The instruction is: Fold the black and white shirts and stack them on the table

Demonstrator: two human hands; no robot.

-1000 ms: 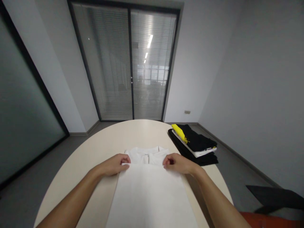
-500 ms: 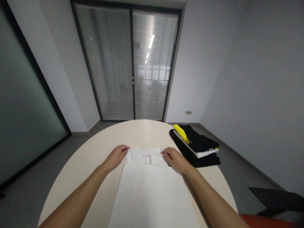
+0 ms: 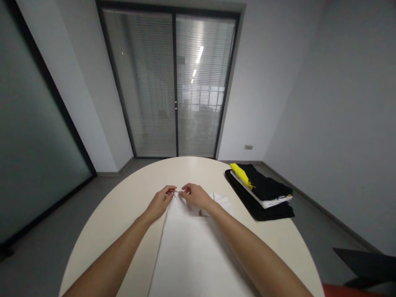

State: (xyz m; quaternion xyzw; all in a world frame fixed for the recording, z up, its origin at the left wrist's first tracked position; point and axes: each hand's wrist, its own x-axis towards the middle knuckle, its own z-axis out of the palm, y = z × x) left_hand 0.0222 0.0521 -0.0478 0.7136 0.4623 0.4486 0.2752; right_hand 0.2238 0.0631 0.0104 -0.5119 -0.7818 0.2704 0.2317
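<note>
Both hands now pinch at the same far corner of the white shirt (image 3: 188, 251), where a second ago each held its own side of the collar end. Left hand (image 3: 161, 202) lies at the shirt's far-left corner, about 11 o'clock from the cloth's middle, fingers curled onto the edge; it has slid only a little outward and away. Right hand (image 3: 194, 194) has crossed over from the right side and now meets the left, fingertips nearly touching, with its forearm lying across the collar. Whether either hand truly grips fabric or only presses it flat is hard to tell, since the fingers hide the edge. With the right side let go, a loose bit of the shirt shows at 1 o'clock. The shirt lies flat on the table (image 3: 123, 214), running from the near edge toward the centre. At 2 o'clock, well apart, sits the stack (image 3: 262, 192) of folded black, white and yellow clothes, unmoved.
</note>
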